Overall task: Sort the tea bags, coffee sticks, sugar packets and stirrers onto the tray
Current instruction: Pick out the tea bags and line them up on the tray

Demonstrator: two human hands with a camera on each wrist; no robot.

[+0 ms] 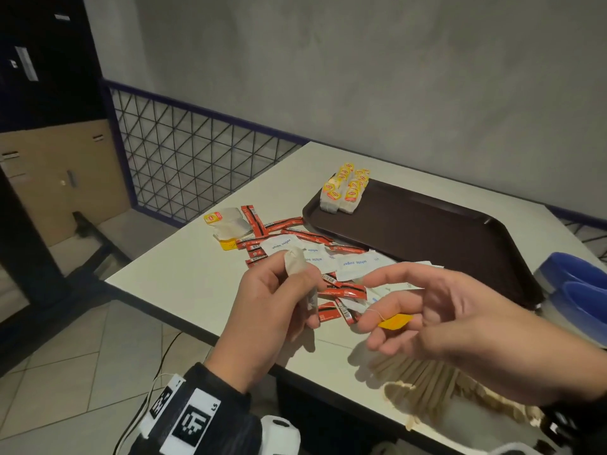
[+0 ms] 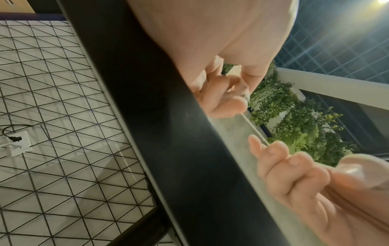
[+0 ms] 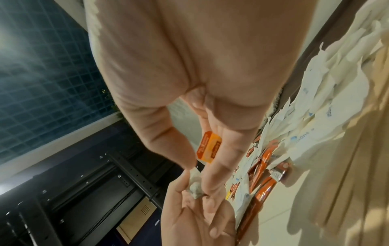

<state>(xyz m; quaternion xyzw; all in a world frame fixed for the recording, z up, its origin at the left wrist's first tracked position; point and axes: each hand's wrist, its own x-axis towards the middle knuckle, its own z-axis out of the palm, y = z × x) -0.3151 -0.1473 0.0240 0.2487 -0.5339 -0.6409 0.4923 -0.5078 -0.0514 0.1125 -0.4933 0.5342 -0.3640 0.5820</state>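
Observation:
Above the table's front, my left hand (image 1: 295,284) grips a pale tea bag (image 1: 297,262), also visible as the tea bag (image 3: 195,188) in the right wrist view. Its string (image 2: 252,128) runs to the yellow tag (image 1: 394,321), which my right hand (image 1: 387,310) pinches between its fingers; the tag (image 3: 209,146) shows there too. A dark brown tray (image 1: 443,234) at the right holds a heap of tea bags (image 1: 345,188) in its far left corner. Red coffee sticks (image 1: 295,229) and white sugar packets (image 1: 354,264) lie mixed left of the tray. Wooden stirrers (image 1: 427,372) lie under my right hand.
Two loose tea bags (image 1: 226,221) lie at the far left of the pile. A blue-lidded container (image 1: 574,284) stands at the table's right edge. A wire mesh fence (image 1: 197,152) runs behind the table, and a cardboard box (image 1: 59,178) stands on the floor to the left.

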